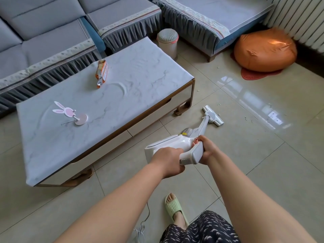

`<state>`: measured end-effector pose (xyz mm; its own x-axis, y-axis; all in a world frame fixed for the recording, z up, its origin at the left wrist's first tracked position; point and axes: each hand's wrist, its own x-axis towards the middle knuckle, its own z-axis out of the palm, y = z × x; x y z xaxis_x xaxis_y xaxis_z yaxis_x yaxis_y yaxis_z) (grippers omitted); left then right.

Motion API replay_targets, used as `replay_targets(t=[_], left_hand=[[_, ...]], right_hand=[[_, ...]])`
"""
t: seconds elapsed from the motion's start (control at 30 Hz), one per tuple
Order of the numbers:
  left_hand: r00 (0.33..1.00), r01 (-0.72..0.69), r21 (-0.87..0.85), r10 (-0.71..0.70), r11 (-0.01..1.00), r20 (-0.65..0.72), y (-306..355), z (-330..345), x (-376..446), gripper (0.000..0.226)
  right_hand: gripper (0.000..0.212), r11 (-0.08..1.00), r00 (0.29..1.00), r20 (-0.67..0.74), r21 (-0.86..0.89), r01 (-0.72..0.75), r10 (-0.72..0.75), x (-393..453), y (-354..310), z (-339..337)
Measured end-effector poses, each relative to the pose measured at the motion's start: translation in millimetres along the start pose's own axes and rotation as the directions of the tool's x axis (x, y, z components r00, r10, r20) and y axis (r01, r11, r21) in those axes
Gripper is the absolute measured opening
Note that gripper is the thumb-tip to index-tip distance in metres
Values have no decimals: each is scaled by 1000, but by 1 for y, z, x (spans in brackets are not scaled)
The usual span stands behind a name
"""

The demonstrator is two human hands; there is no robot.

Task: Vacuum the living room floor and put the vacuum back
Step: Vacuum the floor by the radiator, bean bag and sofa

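The tiled floor (245,155) lies open to the right of the low worktop (105,95), running up to the sofa (201,20) skirt, the orange beanbag (264,50) and the ribbed white radiator (298,20). The worktop's rounded wood-trimmed corner stands just beside the vacuum (184,142) head. A small lidded bin (167,42) sits in the gap between sofa sections. Crumbs are scattered on the glossy tiles ahead.

The vacuum is a white stick model with grey panels, its flat head (213,115) on the floor and the tube slanting back to the body. The left hand (169,161) grips the rear of the body, fingers curled under; the right hand (206,149) wraps round the handle. A thin white cord (147,216) trails on the floor near a foot in a pale green slipper (174,207).

The worktop has a smooth marbled grey surface carrying a snack packet (102,73) and a rabbit-shaped ornament (70,113).
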<state>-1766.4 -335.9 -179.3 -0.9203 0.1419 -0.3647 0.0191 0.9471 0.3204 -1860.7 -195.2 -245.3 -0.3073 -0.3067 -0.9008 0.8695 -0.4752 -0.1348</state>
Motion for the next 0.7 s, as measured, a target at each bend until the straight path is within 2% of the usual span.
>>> replay_targets(t=[0.23, 0.7], left_hand=[[999, -44, -1, 44, 999, -1, -25, -19, 25, 20], [997, -74, 25, 74, 997, 23, -30, -46, 82, 20]], right_hand=[[20, 999, 1000, -4, 41, 30, -30, 13, -10, 27], [19, 987, 999, -29, 158, 37, -33, 28, -57, 49]])
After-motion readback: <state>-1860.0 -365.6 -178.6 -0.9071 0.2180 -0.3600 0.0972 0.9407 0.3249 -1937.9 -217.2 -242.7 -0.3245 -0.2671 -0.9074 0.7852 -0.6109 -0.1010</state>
